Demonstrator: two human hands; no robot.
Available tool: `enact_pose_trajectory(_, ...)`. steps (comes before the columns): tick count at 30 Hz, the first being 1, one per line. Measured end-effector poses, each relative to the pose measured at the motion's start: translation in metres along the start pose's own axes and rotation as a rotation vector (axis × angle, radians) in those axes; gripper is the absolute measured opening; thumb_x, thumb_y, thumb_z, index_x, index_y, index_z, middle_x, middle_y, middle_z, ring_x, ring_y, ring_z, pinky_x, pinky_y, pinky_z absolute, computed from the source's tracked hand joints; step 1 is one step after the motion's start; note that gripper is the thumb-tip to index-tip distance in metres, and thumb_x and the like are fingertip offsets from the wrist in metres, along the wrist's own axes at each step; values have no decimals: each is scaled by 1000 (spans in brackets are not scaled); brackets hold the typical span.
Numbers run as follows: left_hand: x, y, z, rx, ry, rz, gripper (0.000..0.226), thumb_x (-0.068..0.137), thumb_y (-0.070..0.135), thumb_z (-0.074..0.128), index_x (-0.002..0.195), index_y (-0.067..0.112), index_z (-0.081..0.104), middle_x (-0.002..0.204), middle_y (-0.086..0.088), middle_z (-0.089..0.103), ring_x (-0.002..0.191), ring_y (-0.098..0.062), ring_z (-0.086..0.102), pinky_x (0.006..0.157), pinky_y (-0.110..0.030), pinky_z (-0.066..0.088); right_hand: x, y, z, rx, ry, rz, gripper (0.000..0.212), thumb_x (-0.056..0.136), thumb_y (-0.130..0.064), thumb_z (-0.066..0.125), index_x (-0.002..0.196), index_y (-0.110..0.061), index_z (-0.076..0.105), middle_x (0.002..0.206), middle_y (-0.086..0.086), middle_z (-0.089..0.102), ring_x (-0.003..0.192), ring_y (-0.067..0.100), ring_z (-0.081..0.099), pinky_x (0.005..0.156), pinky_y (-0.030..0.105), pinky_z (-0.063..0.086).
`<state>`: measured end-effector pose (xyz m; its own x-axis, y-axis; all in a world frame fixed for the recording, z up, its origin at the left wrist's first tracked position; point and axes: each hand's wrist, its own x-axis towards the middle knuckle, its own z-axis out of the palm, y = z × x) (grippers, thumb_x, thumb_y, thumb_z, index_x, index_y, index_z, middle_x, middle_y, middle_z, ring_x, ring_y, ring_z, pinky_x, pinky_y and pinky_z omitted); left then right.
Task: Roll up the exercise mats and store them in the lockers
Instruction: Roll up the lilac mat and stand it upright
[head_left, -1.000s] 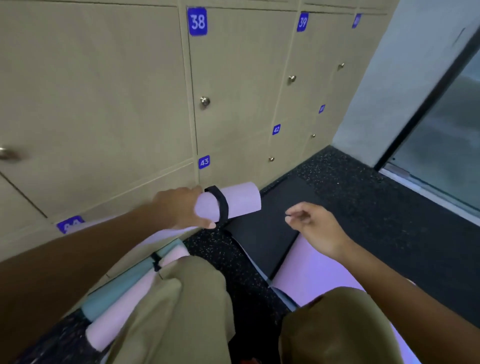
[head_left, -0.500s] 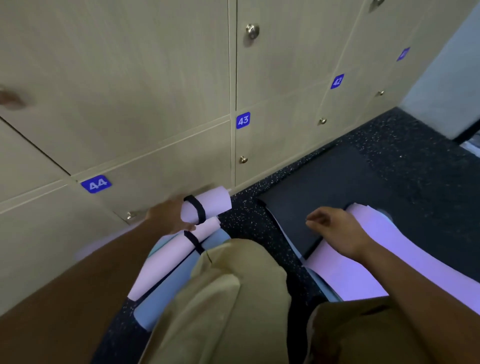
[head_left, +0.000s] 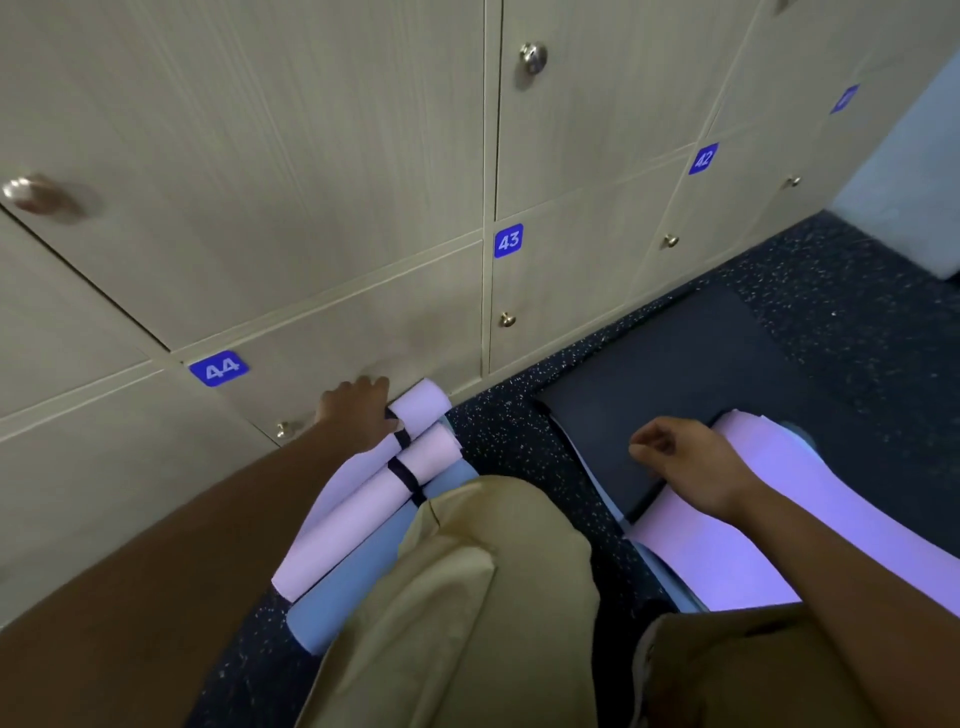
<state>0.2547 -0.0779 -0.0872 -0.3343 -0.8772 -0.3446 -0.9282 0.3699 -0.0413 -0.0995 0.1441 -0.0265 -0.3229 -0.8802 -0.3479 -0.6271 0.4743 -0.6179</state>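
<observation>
A rolled pink mat with a black strap lies against the foot of locker 44. My left hand rests over it, thumb on the roll. Beside it lie a second strapped pink roll and a rolled blue mat, partly under my left knee. To the right, a black mat lies flat on top of a flat pink mat with a blue edge under it. My right hand hovers over the near edge of the black mat, fingers loosely curled around nothing.
A wall of beige lockers with small knobs fills the upper view: locker 43 and locker 42, all doors closed. Dark speckled floor runs along them. My knees in khaki trousers fill the bottom.
My left hand has lowered the strapped pink roll from mid-air down onto the floor beside the other rolls, at locker 44. The view tilted downward. My right hand stayed over the flat mats.
</observation>
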Motion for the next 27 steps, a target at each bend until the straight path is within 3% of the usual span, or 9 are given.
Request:
enact_pose_trajectory(6,-7,36,-53,-5,51,164,55,96,56,58,134,17,48,127,-9,57,109,-29,60,86,-39,48,-5,4,-5,-31,13,20,4,96,-24,68,98,-21,69,97,-3,71,84,12,67,71,22,46)
enact_pose_trajectory(10,-17,83,-93,12,109,294,54,95,54,61,136,20,49,129,-6,58,114,-28,59,89,-38,47,-9,15,-13,-71,3,56,8,96,-24,68,101,-18,69,102,-1,70,97,16,64,80,23,43)
enact_pose_trajectory(13,-28,124,-117,30,128,398,55,95,54,61,136,20,50,129,-5,58,114,-27,59,86,-35,45,-11,31,-24,-56,13,99,6,95,-23,69,99,-18,67,98,1,69,92,19,64,80,27,46)
enact_pose_trajectory(15,-36,151,-125,-7,130,458,55,94,57,61,135,22,51,130,-3,59,115,-25,59,91,-38,48,-11,47,-32,-44,17,148,8,95,-23,70,98,-16,67,99,5,70,90,23,66,83,33,52)
enact_pose_trajectory(17,-43,180,-127,-56,98,516,56,92,60,62,133,24,51,130,-3,61,115,-24,59,95,-43,49,-7,65,-36,-105,-1,181,13,94,-25,70,102,-14,67,106,8,71,95,26,66,89,40,54)
enact_pose_trajectory(20,-60,226,-126,-95,39,605,58,91,62,61,135,25,52,128,-1,63,113,-24,61,94,-42,50,0,92,-38,-256,-68,212,29,94,-29,70,117,-13,64,120,10,66,109,28,61,95,38,51)
enact_pose_trajectory(24,-80,273,-113,-120,25,700,55,91,64,59,133,29,52,128,4,61,113,-20,60,93,-40,49,15,126,-29,-406,-175,216,51,96,-37,68,139,-16,51,139,10,54,124,29,55,103,41,48)
enact_pose_trajectory(27,-80,284,-95,-140,-3,707,53,91,63,59,131,29,52,126,6,61,111,-19,61,93,-41,51,28,155,-8,-553,-270,174,60,97,-41,65,145,-15,42,143,10,46,129,30,50,104,44,47)
